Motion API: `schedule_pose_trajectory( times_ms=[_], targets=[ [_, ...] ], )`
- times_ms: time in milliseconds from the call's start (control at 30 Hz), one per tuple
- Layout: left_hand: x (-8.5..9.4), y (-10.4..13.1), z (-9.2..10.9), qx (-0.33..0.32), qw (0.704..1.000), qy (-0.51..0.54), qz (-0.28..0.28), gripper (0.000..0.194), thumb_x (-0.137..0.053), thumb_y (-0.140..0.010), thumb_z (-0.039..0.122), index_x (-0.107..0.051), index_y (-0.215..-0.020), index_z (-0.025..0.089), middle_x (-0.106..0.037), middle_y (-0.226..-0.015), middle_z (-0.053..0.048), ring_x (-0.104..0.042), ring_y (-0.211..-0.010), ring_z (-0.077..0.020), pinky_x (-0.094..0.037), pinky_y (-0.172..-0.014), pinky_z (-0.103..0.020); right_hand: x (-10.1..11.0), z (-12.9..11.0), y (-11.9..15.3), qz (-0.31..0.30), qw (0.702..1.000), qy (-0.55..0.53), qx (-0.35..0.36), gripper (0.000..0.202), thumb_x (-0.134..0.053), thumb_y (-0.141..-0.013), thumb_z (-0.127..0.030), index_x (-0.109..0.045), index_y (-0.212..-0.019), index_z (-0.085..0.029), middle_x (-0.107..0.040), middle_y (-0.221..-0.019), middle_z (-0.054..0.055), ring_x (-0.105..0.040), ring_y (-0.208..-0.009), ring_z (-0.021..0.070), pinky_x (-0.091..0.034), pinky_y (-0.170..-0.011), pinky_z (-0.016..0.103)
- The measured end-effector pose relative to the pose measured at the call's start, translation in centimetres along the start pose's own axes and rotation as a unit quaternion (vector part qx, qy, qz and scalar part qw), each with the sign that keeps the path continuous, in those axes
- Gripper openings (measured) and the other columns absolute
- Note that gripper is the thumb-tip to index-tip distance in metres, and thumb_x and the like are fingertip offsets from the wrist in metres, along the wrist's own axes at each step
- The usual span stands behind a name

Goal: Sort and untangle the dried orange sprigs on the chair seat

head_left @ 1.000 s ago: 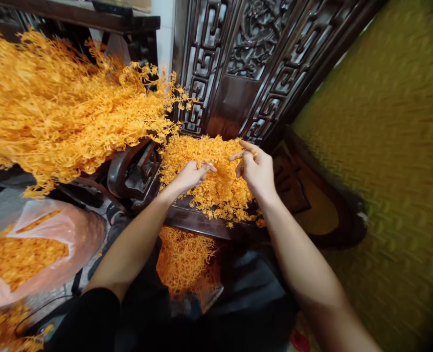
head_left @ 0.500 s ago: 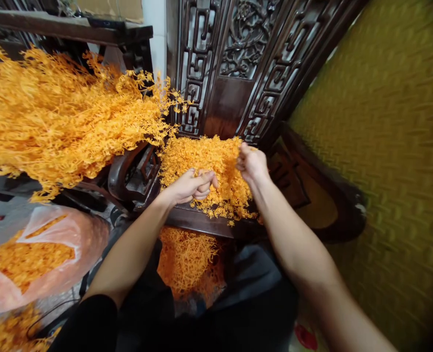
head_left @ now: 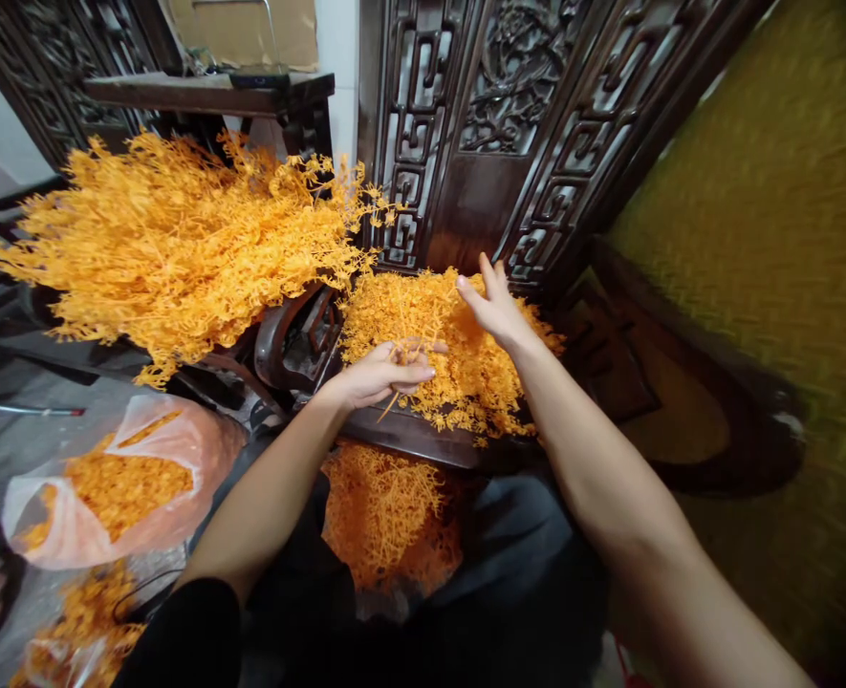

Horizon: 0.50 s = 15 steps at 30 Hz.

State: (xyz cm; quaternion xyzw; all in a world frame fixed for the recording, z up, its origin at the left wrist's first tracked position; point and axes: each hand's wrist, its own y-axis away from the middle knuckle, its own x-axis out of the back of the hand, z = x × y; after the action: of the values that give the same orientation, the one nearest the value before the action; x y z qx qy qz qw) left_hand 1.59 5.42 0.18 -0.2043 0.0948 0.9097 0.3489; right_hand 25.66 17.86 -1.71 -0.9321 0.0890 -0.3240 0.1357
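Head view: the right hand [head_left: 498,311], curled half a second ago, now spreads its fingers over the pile of orange flower heads [head_left: 466,377] on the dark wooden chair [head_left: 429,437]. The left hand [head_left: 376,375] grips an orange sprig [head_left: 389,406], stem poking out below.

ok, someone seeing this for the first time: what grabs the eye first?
Probably the big spray of orange sprigs at left, the largest patch of bright colour. Next, the orange heap on the dark wooden seat at centre, where the left hand holds a thin-stemmed sprig and the right hand is open over the heap. Then the carved wooden backrest rising behind it.
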Motion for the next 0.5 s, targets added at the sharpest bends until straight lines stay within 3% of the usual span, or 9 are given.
schedule_pose_trajectory(
  times_ms=[67, 100, 167, 233, 333, 400, 467, 500],
  targets=[
    [0.3, 0.3, -0.2, 0.002, 1.000, -0.003, 0.030, 0.044, -0.084, -0.076, 0.025, -0.066, -0.114, 0.012, -0.042, -0.072, 0.004, -0.034, -0.059, -0.0048, -0.024, -0.054, -0.023, 0.4, -1.1, 0.8, -0.001, 0.998, 0.029, 0.064, 0.093, -0.052, -0.086, -0.079, -0.033, -0.160, -0.027, -0.018, -0.171, 0.017, -0.015, -0.158, 0.0411, -0.018, -0.122, 0.070],
    [0.5, 0.4, -0.3, 0.003, 0.999, -0.007, 0.042, 0.042, -0.084, -0.077, 0.025, -0.066, -0.113, 0.012, -0.042, -0.072, 0.004, -0.034, -0.059, -0.0053, -0.025, -0.054, -0.023, 0.6, -1.9, 1.5, 0.016, 0.994, 0.019, 0.107, 0.087, -0.047, -0.090, -0.078, -0.033, -0.160, -0.027, -0.022, -0.170, 0.015, -0.019, -0.158, 0.0388, -0.022, -0.122, 0.067],
    [0.9, 0.5, -0.7, 0.003, 0.998, -0.022, 0.063, 0.038, -0.082, -0.078, 0.025, -0.065, -0.109, 0.012, -0.042, -0.072, 0.004, -0.034, -0.059, -0.0058, -0.025, -0.054, -0.023, 0.7, -3.7, 3.3, 0.049, 0.982, -0.042, 0.179, 0.070, -0.033, -0.099, -0.070, -0.039, -0.156, -0.029, -0.043, -0.158, 0.014, -0.041, -0.148, 0.0313, -0.039, -0.117, 0.058],
    [1.4, 0.4, -1.0, -0.003, 0.994, -0.053, 0.099, 0.034, -0.080, -0.079, 0.026, -0.065, -0.106, 0.012, -0.045, -0.073, 0.003, -0.036, -0.059, -0.0065, -0.027, -0.055, -0.024, 0.5, -5.5, 5.3, 0.044, 0.967, -0.104, 0.226, 0.059, -0.025, -0.104, -0.062, -0.050, -0.146, -0.029, -0.061, -0.135, 0.011, -0.061, -0.125, 0.0257, -0.053, -0.103, 0.049],
    [1.5, 0.3, -0.8, -0.013, 0.973, -0.141, 0.185, 0.031, -0.076, -0.081, 0.027, -0.064, -0.105, 0.012, -0.055, -0.077, -0.001, -0.045, -0.065, -0.0097, -0.035, -0.061, -0.024, 0.4, -7.6, 7.8, -0.029, 0.953, -0.116, 0.279, 0.052, -0.040, -0.102, -0.061, -0.058, -0.137, -0.026, -0.066, -0.110, 0.009, -0.066, -0.097, 0.0219, -0.058, -0.084, 0.042],
    [1.1, 0.8, -0.4, -0.002, 0.948, -0.226, 0.225, 0.026, -0.073, -0.081, 0.025, -0.065, -0.102, 0.012, -0.060, -0.079, -0.003, -0.050, -0.069, -0.0126, -0.039, -0.065, -0.026, 0.7, -8.8, 9.4, -0.077, 0.948, -0.080, 0.298, 0.051, -0.055, -0.097, -0.058, -0.058, -0.136, -0.024, -0.065, -0.104, 0.008, -0.065, -0.090, 0.0214, -0.058, -0.081, 0.041],
    [0.3, 2.0, -0.1, 0.031, 0.924, -0.318, 0.208, 0.018, -0.073, -0.079, 0.022, -0.066, -0.093, 0.012, -0.059, -0.073, -0.002, -0.050, -0.070, -0.0141, -0.039, -0.066, -0.027, 1.5, -10.1, 11.5, -0.091, 0.946, -0.035, 0.308, 0.054, -0.068, -0.090, -0.056, -0.061, -0.133, -0.024, -0.065, -0.110, 0.010, -0.064, -0.100, 0.0261, -0.057, -0.089, 0.048],
    [0.0, 2.8, -0.2, 0.055, 0.916, -0.359, 0.169, 0.014, -0.073, -0.078, 0.021, -0.066, -0.086, 0.012, -0.057, -0.069, -0.002, -0.050, -0.068, -0.0141, -0.038, -0.065, -0.026, 1.9, -10.7, 12.6, -0.096, 0.945, -0.011, 0.313, 0.056, -0.073, -0.086, -0.056, -0.063, -0.131, -0.025, -0.064, -0.118, 0.011, -0.062, -0.112, 0.0305, -0.054, -0.096, 0.052]
  ],
)
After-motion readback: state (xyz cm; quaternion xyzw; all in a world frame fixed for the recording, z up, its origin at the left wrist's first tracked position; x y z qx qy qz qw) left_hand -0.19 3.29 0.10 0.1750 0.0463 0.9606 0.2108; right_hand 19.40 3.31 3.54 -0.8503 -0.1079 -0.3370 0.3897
